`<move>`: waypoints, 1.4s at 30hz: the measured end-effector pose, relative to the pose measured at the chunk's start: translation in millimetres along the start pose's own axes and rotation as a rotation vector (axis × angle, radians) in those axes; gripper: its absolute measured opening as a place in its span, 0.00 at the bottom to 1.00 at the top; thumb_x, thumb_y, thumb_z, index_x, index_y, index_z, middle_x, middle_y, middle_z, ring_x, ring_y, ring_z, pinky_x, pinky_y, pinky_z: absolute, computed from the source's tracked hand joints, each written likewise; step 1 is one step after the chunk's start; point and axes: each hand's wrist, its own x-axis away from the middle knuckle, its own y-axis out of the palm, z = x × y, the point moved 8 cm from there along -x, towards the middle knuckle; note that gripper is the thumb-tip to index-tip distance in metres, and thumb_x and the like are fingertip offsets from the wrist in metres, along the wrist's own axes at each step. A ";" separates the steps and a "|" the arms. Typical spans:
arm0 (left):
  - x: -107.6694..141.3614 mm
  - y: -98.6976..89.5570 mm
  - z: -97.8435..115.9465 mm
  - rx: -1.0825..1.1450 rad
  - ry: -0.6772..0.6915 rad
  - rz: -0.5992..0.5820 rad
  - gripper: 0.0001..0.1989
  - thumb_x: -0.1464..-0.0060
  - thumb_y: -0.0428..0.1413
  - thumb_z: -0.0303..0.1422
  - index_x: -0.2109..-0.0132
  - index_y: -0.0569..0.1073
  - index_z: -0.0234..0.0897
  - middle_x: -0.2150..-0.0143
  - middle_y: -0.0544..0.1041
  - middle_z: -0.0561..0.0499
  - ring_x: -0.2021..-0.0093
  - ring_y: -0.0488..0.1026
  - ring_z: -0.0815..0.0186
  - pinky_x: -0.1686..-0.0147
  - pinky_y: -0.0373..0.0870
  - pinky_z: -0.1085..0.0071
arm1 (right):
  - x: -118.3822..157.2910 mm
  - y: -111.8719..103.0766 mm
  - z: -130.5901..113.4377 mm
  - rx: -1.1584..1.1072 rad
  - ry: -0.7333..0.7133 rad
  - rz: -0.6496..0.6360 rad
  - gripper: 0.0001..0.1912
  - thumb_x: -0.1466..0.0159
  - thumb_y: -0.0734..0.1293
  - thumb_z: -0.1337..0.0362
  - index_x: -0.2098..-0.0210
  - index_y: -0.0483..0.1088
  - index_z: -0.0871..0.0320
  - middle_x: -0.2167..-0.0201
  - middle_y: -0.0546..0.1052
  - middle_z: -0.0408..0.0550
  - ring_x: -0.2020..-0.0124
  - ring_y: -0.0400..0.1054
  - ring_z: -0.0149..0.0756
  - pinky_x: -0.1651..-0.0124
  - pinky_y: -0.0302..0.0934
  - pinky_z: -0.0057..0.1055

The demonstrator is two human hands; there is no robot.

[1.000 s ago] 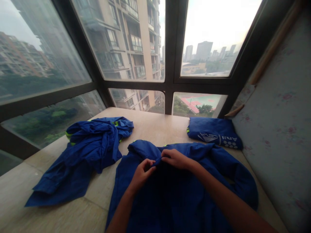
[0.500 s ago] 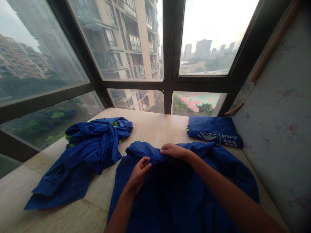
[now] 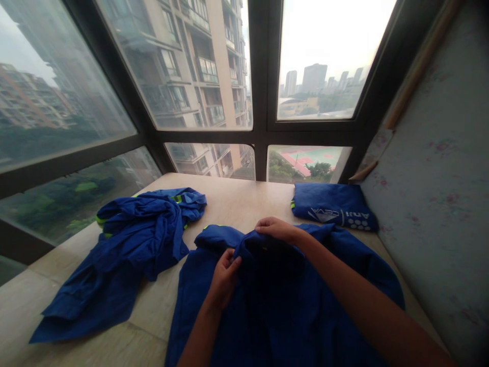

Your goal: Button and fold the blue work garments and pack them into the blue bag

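A blue jacket (image 3: 286, 311) lies spread before me, its lower part running out of the bottom of the head view. At its collar end, my left hand (image 3: 226, 272) pinches the edge of the cloth between thumb and fingers. My right hand (image 3: 277, 229) grips the raised collar a little farther back and to the right, fingers curled over it. Between the hands the collar stands up and its dark inside shows. The jacket's sleeve on the right bulges out beside my right forearm.
To the left lies a crumpled blue garment (image 3: 141, 239) with yellow-green strips. A folded blue garment (image 3: 330, 201) with white lettering sits at the back right, near the patterned wall (image 3: 431, 204). Dark window frames (image 3: 206, 136) border the pale stone ledge (image 3: 233, 196).
My right hand has lifted the collar slightly, so the opening beneath it looks wider. My left hand keeps its pinch at the edge. The view has shifted slightly.
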 end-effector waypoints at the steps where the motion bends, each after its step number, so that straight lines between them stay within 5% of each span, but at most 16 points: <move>1: -2.1 0.9 -0.5 0.043 -0.002 -0.005 0.15 0.51 0.66 0.40 0.61 0.70 0.39 0.64 0.79 0.54 0.63 0.76 0.65 0.56 0.70 0.68 | -1.2 -0.8 1.8 -0.011 0.005 0.004 0.15 0.43 0.70 0.53 0.70 0.73 0.60 0.79 0.71 0.38 0.77 0.60 0.27 0.72 0.55 0.25; 6: -8.0 -3.7 -9.8 0.168 -0.082 0.012 0.17 0.47 0.62 0.41 0.53 0.75 0.38 0.56 0.82 0.48 0.51 0.77 0.57 0.46 0.69 0.60 | -2.7 1.7 17.4 -0.167 0.120 -0.093 0.15 0.46 0.73 0.54 0.67 0.75 0.60 0.76 0.75 0.40 0.76 0.65 0.28 0.70 0.60 0.25; 12: 2.5 -20.9 -26.2 0.098 -0.210 0.063 0.17 0.50 0.64 0.36 0.54 0.78 0.34 0.57 0.83 0.46 0.51 0.78 0.55 0.45 0.69 0.61 | -9.4 4.0 38.0 -0.128 0.175 -0.159 0.16 0.49 0.75 0.56 0.65 0.78 0.59 0.70 0.79 0.43 0.70 0.71 0.32 0.65 0.65 0.26; 17: 6.3 -56.0 -16.5 -0.252 -0.072 0.255 0.21 0.55 0.65 0.41 0.56 0.76 0.34 0.59 0.82 0.45 0.53 0.78 0.54 0.50 0.72 0.60 | -15.0 -12.6 38.8 0.064 0.065 0.015 0.13 0.45 0.72 0.59 0.62 0.77 0.59 0.68 0.80 0.46 0.65 0.73 0.36 0.60 0.66 0.29; 20: 12.0 -65.7 7.1 -0.578 0.078 0.336 0.19 0.54 0.62 0.45 0.60 0.75 0.35 0.61 0.81 0.45 0.55 0.78 0.52 0.51 0.72 0.57 | 4.9 -41.8 33.3 0.106 -0.071 0.274 0.14 0.42 0.68 0.63 0.57 0.75 0.59 0.62 0.81 0.49 0.61 0.74 0.38 0.55 0.67 0.33; 24: 27.5 -45.5 42.9 -1.034 0.287 0.360 0.17 0.45 0.54 0.46 0.56 0.75 0.38 0.57 0.79 0.45 0.54 0.76 0.52 0.50 0.71 0.55 | 74.8 -83.5 34.4 0.309 -0.221 0.708 0.12 0.40 0.62 0.66 0.59 0.74 0.59 0.60 0.80 0.52 0.58 0.74 0.40 0.51 0.66 0.38; 27: 35.3 -12.7 58.0 -1.309 0.460 0.320 0.18 0.41 0.52 0.46 0.53 0.73 0.38 0.54 0.78 0.44 0.54 0.75 0.54 0.51 0.71 0.57 | 127.2 -84.3 40.5 0.497 -0.240 0.860 0.12 0.36 0.60 0.62 0.61 0.74 0.58 0.61 0.79 0.52 0.60 0.73 0.41 0.56 0.66 0.36; 33: 19.5 30.5 48.0 -1.784 0.570 0.177 0.11 0.38 0.49 0.34 0.54 0.75 0.38 0.59 0.79 0.46 0.58 0.76 0.57 0.57 0.70 0.63 | 151.2 -39.5 50.6 0.867 -0.119 0.809 0.16 0.34 0.63 0.55 0.52 0.70 0.57 0.63 0.77 0.49 0.63 0.73 0.41 0.61 0.64 0.34; 42: 29.7 13.8 73.0 -1.872 0.522 0.283 0.13 0.36 0.47 0.31 0.53 0.76 0.39 0.54 0.79 0.47 0.57 0.78 0.61 0.62 0.68 0.70 | 123.9 -38.1 14.4 1.238 -0.012 0.632 0.11 0.31 0.57 0.65 0.58 0.71 0.54 0.61 0.78 0.49 0.58 0.74 0.40 0.61 0.60 0.29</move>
